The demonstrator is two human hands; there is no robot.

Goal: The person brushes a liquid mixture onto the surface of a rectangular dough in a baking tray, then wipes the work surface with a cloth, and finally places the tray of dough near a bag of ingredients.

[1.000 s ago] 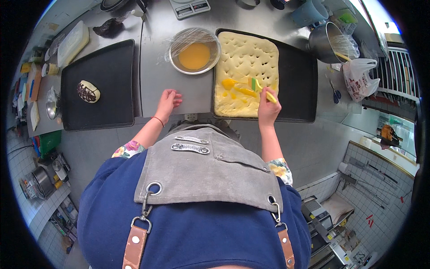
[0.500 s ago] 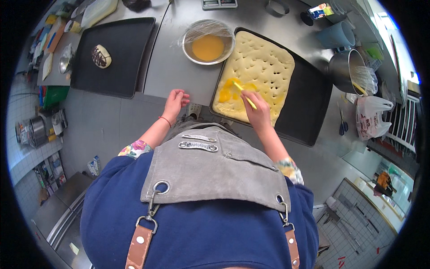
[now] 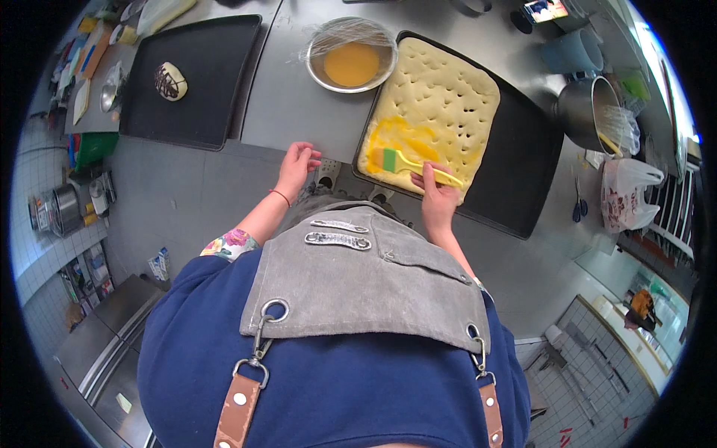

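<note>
A wide rectangle of dimpled, pale dough (image 3: 448, 97) lies on a dark baking tray (image 3: 526, 160). My right hand (image 3: 439, 196) grips the yellow handle of a pastry brush (image 3: 407, 163) over the near left part of the dough. Its green bristle head is turned flat toward me, against or just above the surface. A yellow egg-like wash (image 3: 403, 133) coats that area in streaks. Just in front of the counter edge, my left hand (image 3: 300, 166) hangs with loosely bent fingers and nothing in it. Behind the dough's left side stands a metal bowl (image 3: 317, 75) of orange-yellow liquid, partly under plastic film.
To the left, another dark tray (image 3: 198, 112) carries one small bun (image 3: 171, 81) with dark stripes. On the right are a steel pot (image 3: 571, 108), a blue-grey container (image 3: 571, 54), a white plastic bag (image 3: 627, 196) and scissors (image 3: 579, 203).
My right hand has moved slightly right and nearer to me, turning the brush so its green head shows. The yellow wash covers a wider patch. My left hand stays empty beside the counter.
</note>
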